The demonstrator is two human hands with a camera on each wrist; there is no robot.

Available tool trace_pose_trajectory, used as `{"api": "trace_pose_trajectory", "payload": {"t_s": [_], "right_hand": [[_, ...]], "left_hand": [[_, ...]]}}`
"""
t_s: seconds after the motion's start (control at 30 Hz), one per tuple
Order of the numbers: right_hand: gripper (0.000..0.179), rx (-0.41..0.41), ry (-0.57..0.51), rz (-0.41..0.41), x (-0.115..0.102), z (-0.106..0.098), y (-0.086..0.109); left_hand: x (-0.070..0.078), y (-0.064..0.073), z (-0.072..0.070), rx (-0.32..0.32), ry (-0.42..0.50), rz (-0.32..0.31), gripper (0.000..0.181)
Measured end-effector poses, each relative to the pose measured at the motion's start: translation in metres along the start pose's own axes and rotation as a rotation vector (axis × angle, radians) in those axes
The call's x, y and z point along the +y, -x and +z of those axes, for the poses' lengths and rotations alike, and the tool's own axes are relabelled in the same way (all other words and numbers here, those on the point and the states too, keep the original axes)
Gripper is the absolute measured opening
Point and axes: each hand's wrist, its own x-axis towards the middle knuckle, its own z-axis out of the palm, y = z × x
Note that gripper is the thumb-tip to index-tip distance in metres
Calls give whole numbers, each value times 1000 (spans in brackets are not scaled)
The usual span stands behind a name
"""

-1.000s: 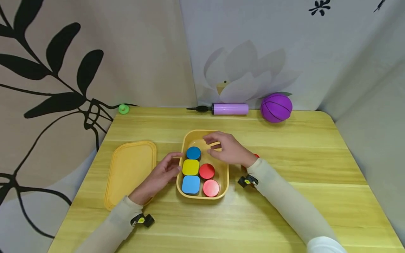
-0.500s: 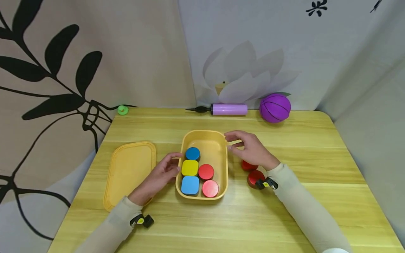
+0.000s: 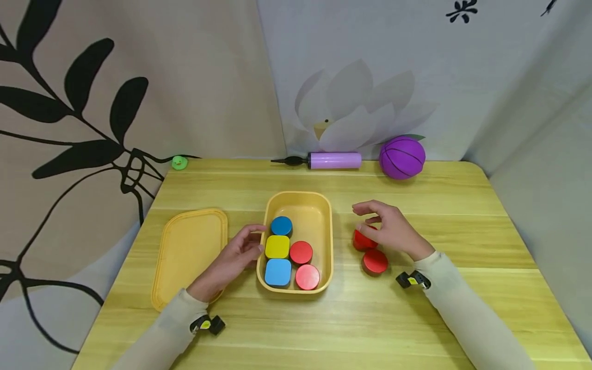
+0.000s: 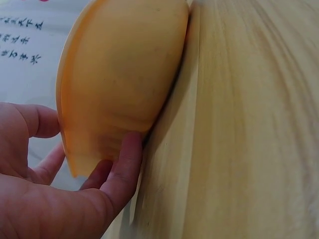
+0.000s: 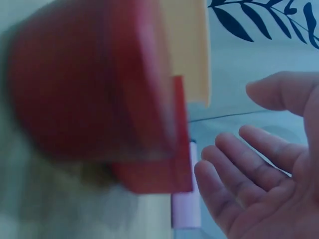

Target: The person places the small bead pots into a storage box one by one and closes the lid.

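A yellow plastic box [image 3: 331,241] stands mid-table. In it lie a round blue block [image 3: 281,225], a square yellow block [image 3: 277,246], a square light-blue block [image 3: 278,272], a round red block [image 3: 301,252] and a round pinkish-red block [image 3: 307,277]. My left hand [image 3: 236,257] rests its fingertips against the box's left wall, seen close in the left wrist view [image 4: 117,64]. My right hand [image 3: 393,228] is over the table right of the box, holding nothing, fingers spread from the thumb. Partly beneath it is a red block [image 3: 362,241]; a round red block [image 3: 375,262] lies nearer me.
A yellow lid [image 3: 189,257] lies flat left of the box, partly under my left forearm. Along the back edge are a green toy duck [image 3: 179,163], a lilac hand pump [image 3: 335,160] and a purple ball [image 3: 402,158]. Curtains hang behind the table.
My right hand has moved from above the box out to the right, over the red blocks, bringing both into fuller view. My left hand has stayed at the box's left side.
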Motion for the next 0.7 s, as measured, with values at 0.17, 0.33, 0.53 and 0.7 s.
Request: {"api": "trace_pose_trajectory", "payload": {"t_s": [0.17, 0.33, 0.53, 0.7], "right_hand": [[49, -43, 24, 69, 9, -2, 11], [52, -62, 51, 92, 18, -3, 20], [59, -102, 76, 131, 26, -3, 27], [61, -139, 78, 158, 29, -3, 28]], "left_hand": [[-1, 1, 0, 3, -2, 4, 45], [0, 2, 0, 5, 7, 6, 45], [0, 2, 0, 2, 9, 14, 47], [0, 2, 0, 0, 2, 23, 47]]}}
